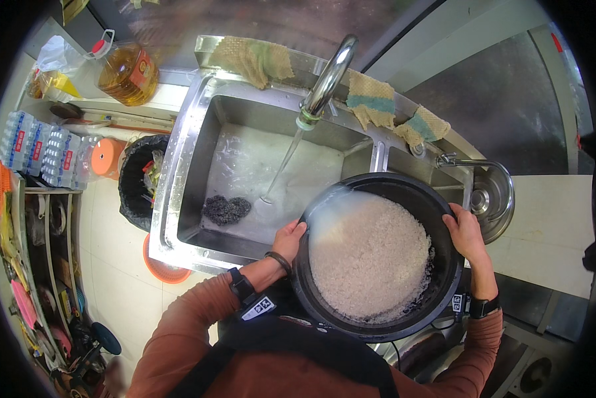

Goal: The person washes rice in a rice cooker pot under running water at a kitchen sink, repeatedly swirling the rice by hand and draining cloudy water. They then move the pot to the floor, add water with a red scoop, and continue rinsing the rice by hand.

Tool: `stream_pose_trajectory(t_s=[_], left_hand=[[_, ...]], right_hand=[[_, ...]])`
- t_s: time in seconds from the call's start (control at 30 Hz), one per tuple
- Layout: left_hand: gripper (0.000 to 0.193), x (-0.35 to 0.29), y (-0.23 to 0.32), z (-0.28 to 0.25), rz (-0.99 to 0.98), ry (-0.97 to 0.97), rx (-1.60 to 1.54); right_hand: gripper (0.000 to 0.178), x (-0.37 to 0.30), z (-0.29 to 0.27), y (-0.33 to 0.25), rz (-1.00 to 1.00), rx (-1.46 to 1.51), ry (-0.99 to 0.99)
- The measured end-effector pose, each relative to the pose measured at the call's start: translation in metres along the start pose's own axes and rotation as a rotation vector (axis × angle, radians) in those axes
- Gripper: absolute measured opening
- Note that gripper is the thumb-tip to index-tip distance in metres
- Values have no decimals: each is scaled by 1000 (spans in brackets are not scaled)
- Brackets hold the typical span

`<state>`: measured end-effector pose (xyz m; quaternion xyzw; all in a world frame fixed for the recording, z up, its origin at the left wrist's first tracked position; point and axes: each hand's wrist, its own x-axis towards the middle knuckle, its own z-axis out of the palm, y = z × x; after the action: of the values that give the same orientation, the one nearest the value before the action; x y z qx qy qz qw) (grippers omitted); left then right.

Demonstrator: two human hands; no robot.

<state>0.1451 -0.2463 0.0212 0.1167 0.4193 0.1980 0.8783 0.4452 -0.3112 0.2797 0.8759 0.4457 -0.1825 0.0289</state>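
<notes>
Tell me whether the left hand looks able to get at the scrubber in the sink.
Probably yes: the scrubber lies uncovered on the sink floor near the left hand, but that hand now grips the rice pot.

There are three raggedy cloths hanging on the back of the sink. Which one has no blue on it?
The leftmost cloth, left of the tap, is plain tan. The middle cloth and the right cloth both carry a blue-green band.
</notes>
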Motion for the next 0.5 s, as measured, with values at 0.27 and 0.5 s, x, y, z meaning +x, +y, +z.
stream_pose_trajectory(t_s=[0.27,0.5], left_hand=[[27,-2,3,4,-13,21,26],[26,-2,3,4,-19,12,4]], right_hand=[[37,-4,-5,-5,43,-34,8],[37,-5,-7,-9,53,-31,-1]])
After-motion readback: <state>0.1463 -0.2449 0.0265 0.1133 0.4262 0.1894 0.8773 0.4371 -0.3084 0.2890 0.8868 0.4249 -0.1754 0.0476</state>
